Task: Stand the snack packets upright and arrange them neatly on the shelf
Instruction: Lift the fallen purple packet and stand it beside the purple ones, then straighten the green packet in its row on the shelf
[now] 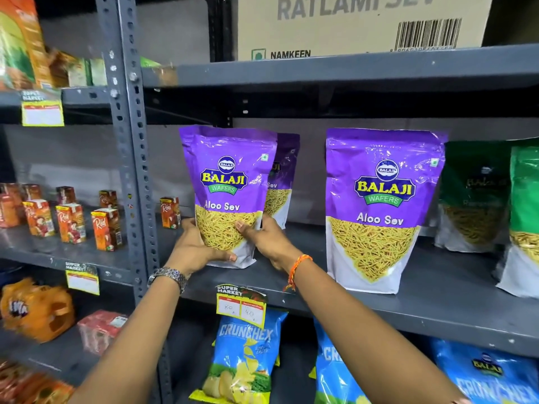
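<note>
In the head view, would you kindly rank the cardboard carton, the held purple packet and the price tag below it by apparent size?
1. cardboard carton, though cropped by the frame
2. held purple packet, gripped by the left hand and right hand
3. price tag

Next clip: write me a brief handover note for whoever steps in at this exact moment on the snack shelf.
Left hand and right hand: both grip the lower part of the front Aloo Sev packet, upright on the middle shelf.
Another purple packet stands right behind it.
A third Aloo Sev packet stands upright to the right, green packets beyond.
Left: release, line up rows.
</note>
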